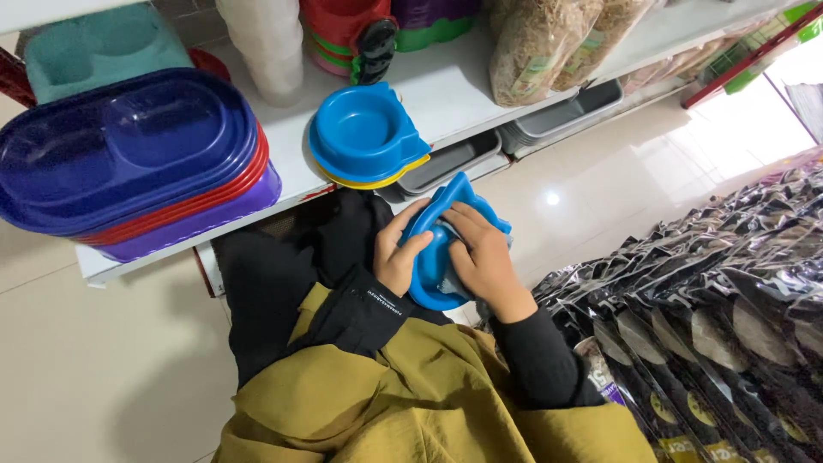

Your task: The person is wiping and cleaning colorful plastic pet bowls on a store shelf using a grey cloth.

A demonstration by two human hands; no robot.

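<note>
Both hands are closed on one blue cat-head-shaped plastic pet bowl held tilted just below the front edge of the white shelf: the left hand grips its rim while the right hand presses a pale cloth into it, so the wiping looks under way, not finished. Near that edge sits a stack of matching blue and yellow bowls, with purple and red oval double-dish trays toward the left end, clear bags of straw-coloured bedding at the back, and glossy black pouches with round yellow labels massed on the floor at right.
</note>
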